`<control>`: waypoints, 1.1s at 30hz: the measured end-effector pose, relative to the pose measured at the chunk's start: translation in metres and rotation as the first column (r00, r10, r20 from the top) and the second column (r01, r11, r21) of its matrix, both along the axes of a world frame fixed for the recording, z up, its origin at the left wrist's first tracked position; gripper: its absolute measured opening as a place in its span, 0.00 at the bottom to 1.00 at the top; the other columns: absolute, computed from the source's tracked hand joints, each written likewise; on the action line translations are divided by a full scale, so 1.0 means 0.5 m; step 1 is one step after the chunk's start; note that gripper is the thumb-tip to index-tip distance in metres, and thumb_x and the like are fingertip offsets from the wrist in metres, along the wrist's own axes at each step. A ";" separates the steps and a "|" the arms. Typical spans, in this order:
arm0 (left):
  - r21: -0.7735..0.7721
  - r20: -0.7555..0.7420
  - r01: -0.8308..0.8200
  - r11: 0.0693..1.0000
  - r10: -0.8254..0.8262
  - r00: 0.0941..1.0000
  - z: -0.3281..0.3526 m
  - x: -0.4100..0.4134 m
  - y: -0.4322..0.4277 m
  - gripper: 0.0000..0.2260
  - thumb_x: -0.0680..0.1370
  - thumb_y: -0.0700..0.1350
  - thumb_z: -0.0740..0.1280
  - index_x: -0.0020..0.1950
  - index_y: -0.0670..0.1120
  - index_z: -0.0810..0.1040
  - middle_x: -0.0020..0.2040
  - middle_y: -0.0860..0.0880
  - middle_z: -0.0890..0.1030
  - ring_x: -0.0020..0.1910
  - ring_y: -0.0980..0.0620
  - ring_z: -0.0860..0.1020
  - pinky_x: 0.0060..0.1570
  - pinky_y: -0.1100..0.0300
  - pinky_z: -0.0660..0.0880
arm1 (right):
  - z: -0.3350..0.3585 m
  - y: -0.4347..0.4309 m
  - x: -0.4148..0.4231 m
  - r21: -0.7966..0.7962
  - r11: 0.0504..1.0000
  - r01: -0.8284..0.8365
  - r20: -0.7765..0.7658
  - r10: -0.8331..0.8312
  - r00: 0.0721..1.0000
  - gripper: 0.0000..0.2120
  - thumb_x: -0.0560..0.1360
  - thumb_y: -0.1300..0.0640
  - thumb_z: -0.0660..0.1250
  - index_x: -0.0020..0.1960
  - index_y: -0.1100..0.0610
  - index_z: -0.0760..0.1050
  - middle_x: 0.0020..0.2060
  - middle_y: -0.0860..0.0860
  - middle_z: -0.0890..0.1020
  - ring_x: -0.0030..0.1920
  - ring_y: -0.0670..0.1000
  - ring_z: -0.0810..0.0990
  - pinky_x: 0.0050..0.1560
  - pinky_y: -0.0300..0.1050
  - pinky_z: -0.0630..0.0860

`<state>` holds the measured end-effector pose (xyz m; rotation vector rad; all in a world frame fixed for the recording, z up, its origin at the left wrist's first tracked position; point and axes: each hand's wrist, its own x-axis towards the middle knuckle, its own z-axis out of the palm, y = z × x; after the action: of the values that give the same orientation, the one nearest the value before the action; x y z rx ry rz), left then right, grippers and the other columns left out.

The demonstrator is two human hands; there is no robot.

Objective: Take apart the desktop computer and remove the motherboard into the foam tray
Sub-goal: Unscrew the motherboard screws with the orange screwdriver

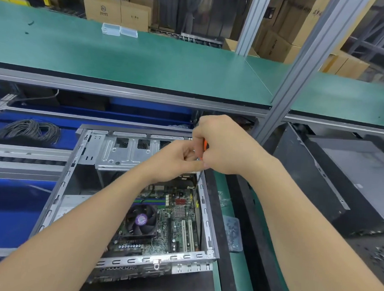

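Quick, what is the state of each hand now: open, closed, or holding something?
Left hand: closed, pinches the screwdriver just below its handle.
Right hand: closed, grips the screwdriver's orange handle.

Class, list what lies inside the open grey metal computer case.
Inside: a green motherboard with a black purple-labelled fan, white slots, and a silver metal drive cage. The left forearm hides part of the board.

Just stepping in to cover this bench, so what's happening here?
A person is working on the green motherboard inside the open grey metal computer case. The right hand grips the orange-handled screwdriver at its top, the left hand pinches it lower down, and its shaft points down at the board's right edge. The board is not yet out.
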<state>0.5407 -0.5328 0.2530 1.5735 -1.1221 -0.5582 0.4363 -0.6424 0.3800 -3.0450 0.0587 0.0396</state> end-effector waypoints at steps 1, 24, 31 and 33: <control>0.031 0.002 0.011 0.999 -0.011 1.000 0.001 0.003 -0.003 0.16 0.80 0.45 0.71 0.36 0.45 0.68 0.29 0.55 0.60 0.28 0.56 0.57 0.29 0.65 0.56 | -0.006 -0.002 0.000 0.011 1.000 -0.005 0.025 0.005 1.000 0.09 0.69 0.65 0.67 0.40 0.51 0.77 0.45 0.47 0.75 0.50 0.54 0.77 0.48 0.51 0.77; -0.051 0.045 -0.318 0.947 0.320 0.946 -0.027 -0.036 -0.064 0.19 0.65 0.60 0.77 0.42 0.51 0.73 0.27 0.54 0.66 0.28 0.55 0.63 0.33 0.56 0.57 | -0.012 -0.009 0.003 -0.111 0.973 0.203 0.069 -0.196 0.978 0.07 0.78 0.50 0.66 0.50 0.54 0.76 0.42 0.53 0.77 0.45 0.60 0.79 0.39 0.48 0.72; -0.037 0.042 -0.056 0.998 0.058 0.997 -0.006 -0.010 -0.020 0.16 0.76 0.54 0.75 0.31 0.63 0.73 0.27 0.56 0.57 0.28 0.53 0.57 0.31 0.60 0.55 | 0.020 -0.008 -0.013 -0.081 0.996 -0.032 -0.060 0.028 0.998 0.10 0.74 0.63 0.68 0.42 0.48 0.78 0.44 0.45 0.76 0.50 0.52 0.78 0.50 0.52 0.79; -0.006 0.013 0.053 0.999 -0.053 0.999 0.006 -0.003 -0.013 0.17 0.78 0.50 0.74 0.31 0.61 0.74 0.27 0.55 0.58 0.28 0.53 0.57 0.31 0.61 0.56 | 0.023 -0.001 -0.011 -0.083 0.994 -0.064 -0.112 0.054 0.992 0.12 0.72 0.66 0.66 0.40 0.49 0.80 0.46 0.49 0.81 0.49 0.53 0.79 0.49 0.51 0.80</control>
<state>0.5394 -0.5392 0.2560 1.5475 -1.1768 -0.5802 0.4309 -0.6430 0.3916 -3.1284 -0.0225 0.2142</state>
